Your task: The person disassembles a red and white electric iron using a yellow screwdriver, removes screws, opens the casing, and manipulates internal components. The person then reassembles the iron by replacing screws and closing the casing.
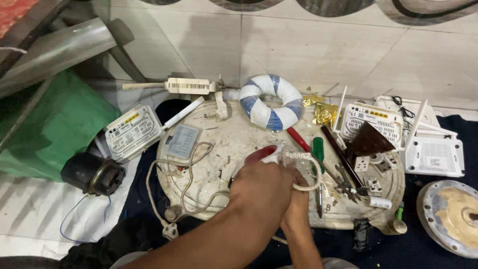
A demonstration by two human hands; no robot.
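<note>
Holding a white braided cord [303, 172] looped at the near middle of the round, stained white worktop [224, 144], I have my left hand [264, 192] wrapped over a small white and red object [265, 154], fingers closed around it. My right hand [298, 206] sits beneath and behind the left; its grip is hidden, so I cannot tell whether it is closed or apart.

I judge the cord soft, light and floppy, likely to spring out of its loop, so it is best pinched close to where it meets the object. The object looks like hard, smooth plastic, light but possibly slippery, and better taken around its body.

Most of that object is covered by my left hand, so its shape is hard to make out. To the right lie a red-handled screwdriver [298, 139] and a green-handled screwdriver [318, 148]; farther off sits a blue and white taped ring [271, 102]. The white router [132, 132] lies to the left.
</note>
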